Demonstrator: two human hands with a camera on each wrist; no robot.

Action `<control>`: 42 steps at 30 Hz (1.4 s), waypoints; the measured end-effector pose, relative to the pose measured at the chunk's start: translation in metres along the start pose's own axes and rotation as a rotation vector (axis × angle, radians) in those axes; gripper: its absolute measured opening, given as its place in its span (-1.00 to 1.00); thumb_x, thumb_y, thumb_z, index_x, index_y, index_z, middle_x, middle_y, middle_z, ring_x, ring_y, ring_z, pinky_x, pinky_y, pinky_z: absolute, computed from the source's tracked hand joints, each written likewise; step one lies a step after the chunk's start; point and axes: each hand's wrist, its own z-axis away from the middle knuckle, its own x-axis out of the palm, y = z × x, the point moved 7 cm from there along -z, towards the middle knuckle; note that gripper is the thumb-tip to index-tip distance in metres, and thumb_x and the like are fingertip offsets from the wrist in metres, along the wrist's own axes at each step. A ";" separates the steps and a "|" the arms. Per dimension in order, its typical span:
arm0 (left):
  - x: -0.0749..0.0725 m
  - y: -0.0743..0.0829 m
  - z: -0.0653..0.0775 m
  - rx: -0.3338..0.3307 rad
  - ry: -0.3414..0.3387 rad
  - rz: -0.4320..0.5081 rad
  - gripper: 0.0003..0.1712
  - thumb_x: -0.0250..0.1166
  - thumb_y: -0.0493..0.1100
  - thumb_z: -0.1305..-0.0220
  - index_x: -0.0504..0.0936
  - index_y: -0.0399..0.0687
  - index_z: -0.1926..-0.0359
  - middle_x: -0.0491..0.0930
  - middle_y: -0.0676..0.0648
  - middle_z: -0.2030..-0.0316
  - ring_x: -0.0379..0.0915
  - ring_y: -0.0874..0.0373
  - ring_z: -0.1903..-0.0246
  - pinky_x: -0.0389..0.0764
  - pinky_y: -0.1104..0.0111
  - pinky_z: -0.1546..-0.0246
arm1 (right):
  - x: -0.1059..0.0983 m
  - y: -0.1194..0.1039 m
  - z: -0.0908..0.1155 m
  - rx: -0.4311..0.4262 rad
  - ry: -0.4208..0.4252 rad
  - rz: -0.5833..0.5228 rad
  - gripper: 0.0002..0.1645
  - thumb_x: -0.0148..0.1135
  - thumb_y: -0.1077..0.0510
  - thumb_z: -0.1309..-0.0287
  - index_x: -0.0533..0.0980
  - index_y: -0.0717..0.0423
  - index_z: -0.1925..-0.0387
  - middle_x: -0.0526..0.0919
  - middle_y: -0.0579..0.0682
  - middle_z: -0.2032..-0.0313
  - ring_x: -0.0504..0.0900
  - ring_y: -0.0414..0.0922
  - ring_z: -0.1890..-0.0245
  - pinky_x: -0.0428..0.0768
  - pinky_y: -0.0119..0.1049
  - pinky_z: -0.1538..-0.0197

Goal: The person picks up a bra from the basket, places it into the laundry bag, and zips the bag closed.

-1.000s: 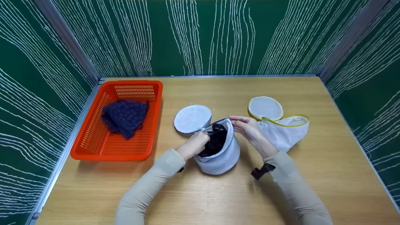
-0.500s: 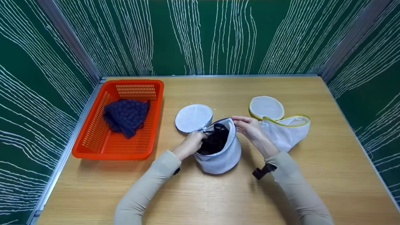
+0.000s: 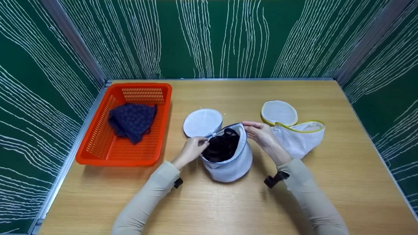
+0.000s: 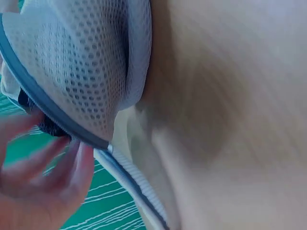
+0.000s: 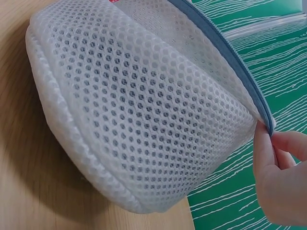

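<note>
A round white mesh laundry bag [image 3: 230, 169] with a grey-blue zipper stands on the table, its mouth unzipped and dark fabric [image 3: 220, 148] heaped inside. Its round lid [image 3: 202, 123] lies folded back behind it. My right hand [image 3: 263, 135] pinches the zippered rim at the far right between thumb and fingers; the right wrist view shows this pinch at the edge. My left hand [image 3: 191, 150] is at the left rim, near where the lid joins, fingertips right at the zipper edge. Those fingers [image 4: 79, 165] are blurred in the left wrist view, and I cannot tell whether they grip the rim.
An orange plastic basket [image 3: 119, 162] on the left holds a crumpled navy patterned cloth [image 3: 132, 120]. To the right lies a second white bag [image 3: 298, 140] with yellow edging, its round lid [image 3: 279, 112] turned back. Green panels with white lines [image 3: 209, 39] enclose the table's sides and back.
My left hand has drawn out of the bag's mouth, letting go of the dark fabric, and moved left to the rim. The right hand keeps its pinch in place.
</note>
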 end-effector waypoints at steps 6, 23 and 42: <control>0.010 -0.062 -0.007 -0.132 0.172 0.062 -0.81 0.15 -0.22 -0.13 0.61 -0.22 0.29 0.58 -0.08 0.41 0.47 0.13 0.38 0.48 0.36 0.30 | -0.001 0.000 0.001 0.008 0.008 0.012 -0.62 -0.07 0.44 -0.13 0.61 0.01 0.44 0.64 -0.07 0.41 0.58 -0.26 0.37 0.54 -0.44 0.21; 0.102 -0.218 -0.055 -0.372 0.117 0.552 -0.86 0.23 -0.24 -0.07 0.62 -0.21 0.34 0.57 -0.11 0.48 0.51 0.10 0.61 0.56 0.26 0.63 | -0.009 -0.005 0.006 -0.051 -0.019 0.060 -0.80 0.10 0.34 -0.06 0.57 0.14 0.26 0.63 -0.05 0.33 0.57 -0.23 0.27 0.51 -0.40 0.13; -0.035 -0.005 0.002 -0.294 0.318 0.712 -0.77 0.13 -0.45 -0.09 0.48 -0.61 0.24 0.56 -0.14 0.49 0.35 0.32 0.62 0.47 0.50 0.60 | -0.017 -0.007 0.020 -0.006 0.056 -0.001 -0.67 -0.03 0.45 -0.10 0.60 0.07 0.42 0.64 -0.02 0.41 0.61 -0.19 0.37 0.57 -0.37 0.24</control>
